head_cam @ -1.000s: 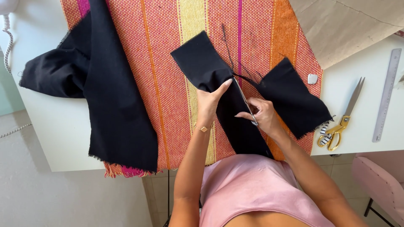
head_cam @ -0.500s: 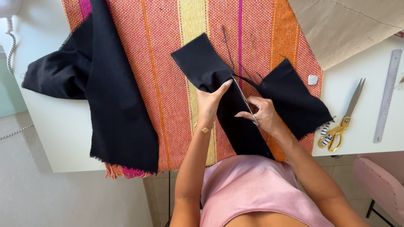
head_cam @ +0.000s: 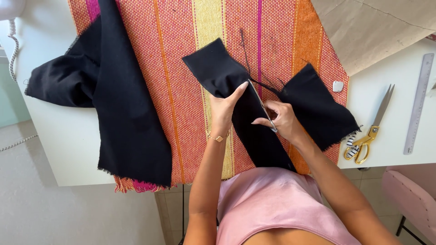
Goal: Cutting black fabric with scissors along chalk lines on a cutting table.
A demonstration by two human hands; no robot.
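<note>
- White table: the work surface, carrying everything listed below.
- Striped woven cloth: orange, pink and yellow, spread down the middle of the table; its fringed end hangs over the table's near edge. It serves here as the landmark.
- Brown paper sheet: lies at the far right corner of the striped cloth, partly over the table.
- Large black fabric piece: draped across the left edge of the striped cloth, one part bunched on the bare table to the left, its frayed end near the cloth's fringe.
- Black fabric strip: the piece being worked, lying on the centre and right of the striped cloth and running down past its near edge toward the person; a second flap spreads toward the cloth's right edge.
- Pink chair: below and right of the striped cloth, beyond the table edge.
- Left hand: fingers straight and pressed flat on the black fabric strip, holding it down over the yellow stripe; a gold bracelet sits at the wrist.
- Right hand: fingers curled, pinching a thin silver tool laid against the strip; what kind of tool cannot be told.
- Metal ruler: on bare table, well right of the striped cloth.
- Gold-handled scissors: closed, on bare table between the striped cloth and the ruler.
- Small pale chalk piece: at the cloth's right edge.
</note>
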